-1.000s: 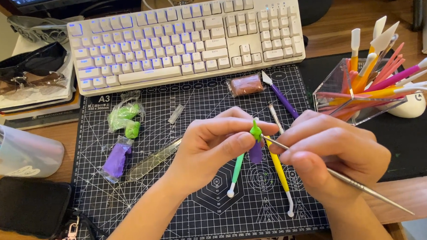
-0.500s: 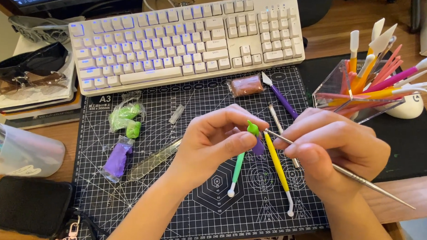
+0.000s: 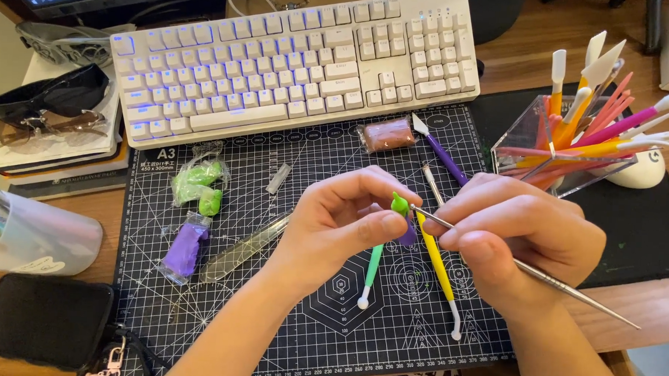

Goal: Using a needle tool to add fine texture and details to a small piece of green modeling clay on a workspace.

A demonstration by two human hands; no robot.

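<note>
Your left hand [image 3: 341, 221] pinches a small green clay piece [image 3: 400, 204] between thumb and fingertips, held above the middle of the black cutting mat [image 3: 285, 342] on the bench. A bit of purple shows just below the green, partly hidden by your thumb. Your right hand [image 3: 511, 239] grips a thin metal needle tool [image 3: 568, 289] like a pen, its tip touching the green piece. The clay looks soft and very light, so it will probably dent under a firm squeeze; hold it lightly by its lower sides and leave the top free. The metal tool is stiff and smooth, best held near its tip for control.
</note>
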